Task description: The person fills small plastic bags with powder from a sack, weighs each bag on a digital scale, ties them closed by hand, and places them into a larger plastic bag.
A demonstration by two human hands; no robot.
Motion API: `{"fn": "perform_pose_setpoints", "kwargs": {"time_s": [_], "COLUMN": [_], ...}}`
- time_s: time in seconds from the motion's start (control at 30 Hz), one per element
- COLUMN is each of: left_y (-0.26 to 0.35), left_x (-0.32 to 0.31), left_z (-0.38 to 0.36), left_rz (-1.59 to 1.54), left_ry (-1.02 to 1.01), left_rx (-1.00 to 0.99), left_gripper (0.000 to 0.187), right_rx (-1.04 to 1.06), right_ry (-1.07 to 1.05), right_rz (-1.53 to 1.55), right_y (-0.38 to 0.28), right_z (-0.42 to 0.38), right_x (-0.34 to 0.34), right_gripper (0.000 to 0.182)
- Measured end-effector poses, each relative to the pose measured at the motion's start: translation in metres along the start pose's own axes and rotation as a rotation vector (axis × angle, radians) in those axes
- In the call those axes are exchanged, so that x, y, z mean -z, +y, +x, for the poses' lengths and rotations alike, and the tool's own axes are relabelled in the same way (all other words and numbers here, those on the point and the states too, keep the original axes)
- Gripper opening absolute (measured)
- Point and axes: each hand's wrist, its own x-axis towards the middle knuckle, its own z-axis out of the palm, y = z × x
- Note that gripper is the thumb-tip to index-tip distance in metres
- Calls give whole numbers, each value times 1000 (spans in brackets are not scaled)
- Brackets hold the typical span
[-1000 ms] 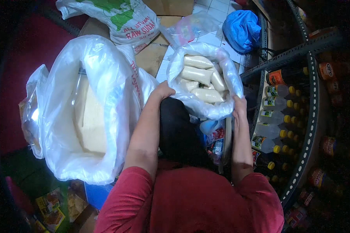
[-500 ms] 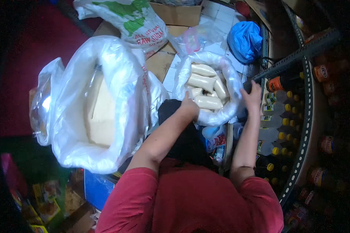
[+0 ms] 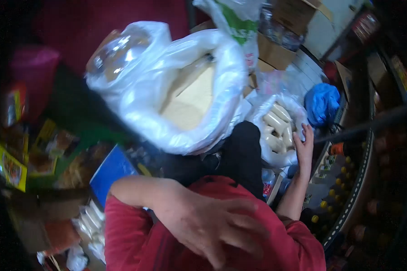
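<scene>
My left hand [image 3: 208, 221] is in front of my red shirt, its fingers spread and blurred by motion, with nothing in it. At the right rim of a smaller plastic-lined sack [image 3: 269, 156] is my right hand [image 3: 305, 151], fingers stretched and apart, seemingly touching the plastic. Several filled clear packets [image 3: 278, 119] of a pale, sugar-like substance lie inside that sack. To the left stands a large open sack [image 3: 140, 106] with a white plastic liner, holding loose pale sugar [image 3: 190, 101]. My dark-trousered knee comes between the two sacks.
A blue plastic bag [image 3: 322, 105] lies beyond the smaller sack. Bottles with yellow caps [image 3: 332, 192] line a metal rack at right. A blue box [image 3: 113, 174], yellow packets [image 3: 11, 167] and filled small bags [image 3: 91, 221] are at left. Behind stands a green-printed sack [image 3: 233, 20].
My left hand has left the smaller sack's rim and come back across my chest. My right hand stays by the right rim. The view has turned leftward.
</scene>
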Motion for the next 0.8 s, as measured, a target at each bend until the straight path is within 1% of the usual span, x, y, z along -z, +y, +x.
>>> {"fn": "perform_pose_setpoints", "kwargs": {"time_s": [0.03,0.07,0.13,0.17,0.2,0.23,0.27,0.33,0.4,0.43,0.47,0.5,0.53,0.57,0.6,0.63,0.7,0.73,0.77,0.8], "left_y": [6,14,28,27,28,28,29,28,26,25,22,25,42,64,69,61,55,53,51,51], "left_x": [-2,-2,8,11,10,8,6,2,-2,-2,-2,17,22,22,24,24,19,18,16,14], "left_z": [-6,-10,-11,-14,-13,-11,-10,-6,-2,0,2,17,20,16,13,14,7,1,-5,-9], "left_rz": [133,153,305,162,170,119,60,-63,-163,-223,-299,-108,-138,-70,-4,-56,-182,-236,-287,-322], "left_ry": [17,34,243,593,612,654,693,777,821,834,846,810,802,866,903,879,823,797,772,754], "left_rx": [33,50,212,72,88,55,16,-73,-184,-244,-307,-472,-494,-231,26,-3,-108,-162,-212,-255], "left_gripper": [20,20,10,7,7,10,14,21,29,33,37,32,32,34,37,37,42,45,48,51], "right_rx": [56,130,178,206,228,203,202,251,480,461,491,509,512,509,549,555,664,664,752,736], "right_ry": [-3,15,-3,-38,-73,-131,-143,-233,-223,-269,-294,-318,-359,-395,-398,-431,-397,-425,-387,-378], "right_rz": [8,20,8,48,85,148,145,126,10,57,60,59,55,45,14,41,1,65,68,57], "right_y": [-27,-52,-85,-101,-118,-141,-162,-190,-190,-204,-210,-213,-218,-222,-229,-238,-256,-272,-280,-284], "right_z": [6,10,20,26,30,31,31,29,36,31,30,28,28,28,30,33,41,43,46,48], "right_x": [-3,-6,-12,-17,-21,-26,-33,-47,-68,-73,-79,-86,-91,-94,-97,-99,-108,-110,-117,-116], "right_gripper": [51,48,46,45,45,44,44,43,44,45,45,46,45,44,45,47,46,46,47,47]}}
